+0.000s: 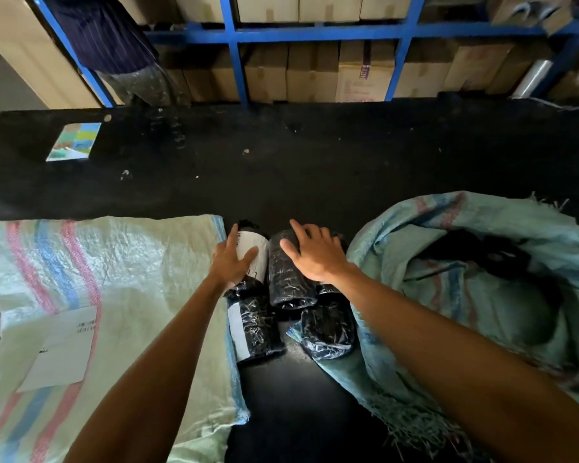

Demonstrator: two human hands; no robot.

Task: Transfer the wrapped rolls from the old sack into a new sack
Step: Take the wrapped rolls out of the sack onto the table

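Wrapped rolls (pixel 291 289): several dark plastic-wrapped rolls are grouped on the black surface (pixel 315 168), between the two sacks; one roll with a white label (pixel 253 252) lies at the far left of the group.
Left hand (pixel 231 262): it is laid on the white-labelled roll; the fingers (pixel 232 233) are extended and released, nothing being clasped.
Right hand (pixel 315 252): it is laid flat on top of a dark roll (pixel 286 272); the fingers are spread and released.
Old sack (pixel 465 295): a crumpled, frayed green sack is seen to the right, just beside the rolls, with dark rolls visible in its opening (pixel 495 255).
New sack (pixel 107 295): a striped green sack is laid flat to the left, touching the rolls; a white label sheet (pixel 61 349) is seen on it.
Surroundings: a colourful card (pixel 74 142) is noted at the far left of the surface; a blue rack (pixel 315 35) holding cardboard boxes (pixel 358 75) is seen behind.
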